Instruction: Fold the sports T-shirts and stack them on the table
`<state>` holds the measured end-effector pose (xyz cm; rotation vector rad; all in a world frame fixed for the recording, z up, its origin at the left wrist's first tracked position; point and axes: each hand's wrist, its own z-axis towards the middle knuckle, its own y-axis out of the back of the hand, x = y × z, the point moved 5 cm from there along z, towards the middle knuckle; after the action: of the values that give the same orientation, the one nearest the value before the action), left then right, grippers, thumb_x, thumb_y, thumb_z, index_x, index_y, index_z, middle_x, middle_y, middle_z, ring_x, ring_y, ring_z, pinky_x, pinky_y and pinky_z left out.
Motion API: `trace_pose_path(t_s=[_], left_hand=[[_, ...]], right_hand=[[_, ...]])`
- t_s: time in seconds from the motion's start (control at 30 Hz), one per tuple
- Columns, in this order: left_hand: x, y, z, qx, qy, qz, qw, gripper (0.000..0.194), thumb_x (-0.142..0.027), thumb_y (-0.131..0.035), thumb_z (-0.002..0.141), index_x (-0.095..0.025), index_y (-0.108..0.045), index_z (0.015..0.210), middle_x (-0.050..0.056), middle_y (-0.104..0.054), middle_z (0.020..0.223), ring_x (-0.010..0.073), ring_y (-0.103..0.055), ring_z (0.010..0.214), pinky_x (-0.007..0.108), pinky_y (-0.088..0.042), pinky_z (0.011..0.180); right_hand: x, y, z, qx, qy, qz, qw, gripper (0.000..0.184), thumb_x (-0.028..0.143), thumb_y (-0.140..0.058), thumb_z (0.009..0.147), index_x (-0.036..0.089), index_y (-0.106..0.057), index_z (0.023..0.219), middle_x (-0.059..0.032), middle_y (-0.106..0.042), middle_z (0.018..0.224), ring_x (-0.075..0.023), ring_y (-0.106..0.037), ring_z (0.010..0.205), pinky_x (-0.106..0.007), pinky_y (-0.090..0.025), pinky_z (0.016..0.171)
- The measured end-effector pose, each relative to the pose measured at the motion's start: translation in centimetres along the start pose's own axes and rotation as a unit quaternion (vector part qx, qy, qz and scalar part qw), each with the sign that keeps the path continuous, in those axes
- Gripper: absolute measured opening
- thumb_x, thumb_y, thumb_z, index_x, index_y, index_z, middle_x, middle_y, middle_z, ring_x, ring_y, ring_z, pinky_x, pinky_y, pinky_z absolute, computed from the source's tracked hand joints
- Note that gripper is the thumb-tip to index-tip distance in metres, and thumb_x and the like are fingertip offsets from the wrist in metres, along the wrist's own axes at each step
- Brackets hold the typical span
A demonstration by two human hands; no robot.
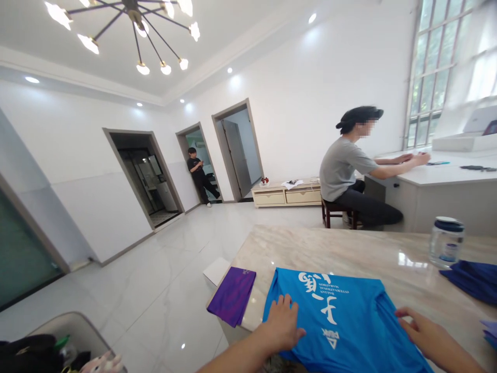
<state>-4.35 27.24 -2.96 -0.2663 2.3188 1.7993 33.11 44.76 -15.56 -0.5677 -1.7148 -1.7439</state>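
A bright blue T-shirt point(349, 316) with white lettering lies spread on the marble table point(330, 248) in front of me. My left hand point(281, 324) rests flat on its left edge with the fingers stretched out. My right hand point(417, 324) lies on the shirt's right side, fingers extended over a fold in the cloth. A folded purple garment point(232, 295) hangs over the table's left corner, just left of the blue shirt.
A clear jar with a dark lid point(446, 241) and dark blue cloth point(471, 280) sit at the table's right. A person in a grey shirt point(349, 166) sits at a white desk. Another person point(200, 173) leans in a far doorway. A bin of items point(58, 347) stands lower left.
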Motion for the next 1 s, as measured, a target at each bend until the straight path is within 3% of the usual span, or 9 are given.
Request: trace_pose_path(t_s=[0.07, 0.17, 0.33, 0.43, 0.53, 0.63, 0.73, 0.9, 1.0], left_hand=[[0.1, -1.4, 2.6, 0.068, 0.043, 0.040, 0.996, 0.084, -0.054, -0.066, 0.096, -0.008, -0.048, 0.165, 0.028, -0.038, 0.175, 0.0506, -0.037, 0.161, 0.064, -0.036, 0.129], [0.7, -2.6, 4.4, 0.110, 0.080, 0.071, 0.988, 0.079, -0.053, -0.052, 0.104, -0.004, -0.045, 0.165, 0.031, -0.045, 0.169, 0.0479, -0.050, 0.154, 0.059, -0.045, 0.124], [2.8, -3.1, 5.9, 0.170, 0.038, 0.090, 0.981, 0.072, -0.040, -0.069, 0.090, -0.019, -0.055, 0.157, 0.019, -0.052, 0.169, 0.0395, -0.052, 0.155, 0.052, -0.043, 0.126], [4.0, -2.8, 5.9, 0.167, 0.040, 0.102, 0.980, 0.086, -0.026, -0.074, 0.079, -0.019, -0.049, 0.161, 0.021, -0.039, 0.177, 0.0395, -0.047, 0.159, 0.051, -0.044, 0.126], [3.3, -2.2, 5.8, 0.142, 0.059, 0.117, 0.981, 0.075, -0.022, -0.071, 0.079, -0.015, -0.058, 0.152, 0.027, -0.051, 0.166, 0.0447, -0.055, 0.150, 0.055, -0.050, 0.117], [-0.4, -2.3, 6.5, 0.112, 0.033, 0.113, 0.987, 0.046, -0.024, -0.061, 0.091, -0.015, -0.068, 0.136, 0.024, -0.066, 0.149, 0.0416, -0.063, 0.140, 0.051, -0.053, 0.111], [-6.9, -3.8, 7.5, 0.102, -0.032, 0.082, 0.991, 0.031, -0.032, -0.057, 0.100, -0.020, -0.072, 0.125, 0.015, -0.074, 0.137, 0.0322, -0.069, 0.129, 0.039, -0.055, 0.103], [-18.7, -8.0, 8.1, 0.070, -0.110, 0.037, 0.991, 0.043, -0.049, -0.064, 0.101, -0.019, -0.069, 0.131, 0.016, -0.074, 0.137, 0.0336, -0.069, 0.130, 0.039, -0.054, 0.104], [-22.4, -9.7, 8.2, 0.061, -0.106, 0.026, 0.992, 0.050, -0.042, -0.065, 0.101, -0.010, -0.065, 0.140, 0.025, -0.071, 0.140, 0.0387, -0.068, 0.132, 0.043, -0.055, 0.104]], right_hand=[[-0.4, 0.4, -1.6, 0.055, -0.026, 0.017, 0.998, 0.020, 0.039, -0.057, 0.089, 0.029, -0.073, 0.094, -0.0049, -0.073, 0.062, -0.0325, -0.076, 0.066, -0.039, -0.055, 0.069], [1.4, 2.6, -4.2, 0.091, -0.055, -0.039, 0.994, 0.029, 0.030, -0.052, 0.096, 0.020, -0.075, 0.110, -0.0108, -0.081, 0.083, -0.0322, -0.080, 0.088, -0.037, -0.055, 0.081], [3.7, 3.9, -4.8, 0.138, -0.164, -0.125, 0.969, 0.027, 0.021, -0.055, 0.099, 0.008, -0.077, 0.107, -0.0247, -0.080, 0.122, -0.0344, -0.075, 0.121, -0.034, -0.054, 0.094], [3.7, 2.5, -5.2, 0.174, -0.189, -0.112, 0.960, 0.020, 0.023, -0.063, 0.098, 0.010, -0.077, 0.105, -0.0208, -0.082, 0.115, -0.0306, -0.079, 0.110, -0.029, -0.056, 0.084], [3.6, 0.6, -6.3, 0.249, -0.199, -0.079, 0.945, 0.009, 0.020, -0.071, 0.092, 0.014, -0.077, 0.090, -0.0096, -0.082, 0.084, -0.0232, -0.079, 0.076, -0.025, -0.056, 0.066], [3.5, -0.3, -7.1, 0.303, -0.199, -0.069, 0.929, 0.008, 0.015, -0.078, 0.084, 0.015, -0.075, 0.076, -0.0049, -0.075, 0.065, -0.0208, -0.075, 0.061, -0.024, -0.056, 0.060], [3.3, 0.5, -7.2, 0.306, -0.202, -0.081, 0.927, 0.018, 0.018, -0.078, 0.086, 0.014, -0.073, 0.069, -0.0094, -0.076, 0.066, -0.0224, -0.076, 0.064, -0.025, -0.056, 0.060], [2.6, 2.6, -7.3, 0.259, -0.210, -0.111, 0.936, 0.036, 0.023, -0.056, 0.103, 0.011, -0.079, 0.078, -0.0166, -0.084, 0.087, -0.0209, -0.081, 0.075, -0.022, -0.055, 0.063], [2.3, 3.2, -7.5, 0.233, -0.201, -0.140, 0.941, 0.036, 0.019, -0.051, 0.104, 0.010, -0.083, 0.087, -0.0166, -0.085, 0.095, -0.0196, -0.081, 0.080, -0.021, -0.053, 0.069]])
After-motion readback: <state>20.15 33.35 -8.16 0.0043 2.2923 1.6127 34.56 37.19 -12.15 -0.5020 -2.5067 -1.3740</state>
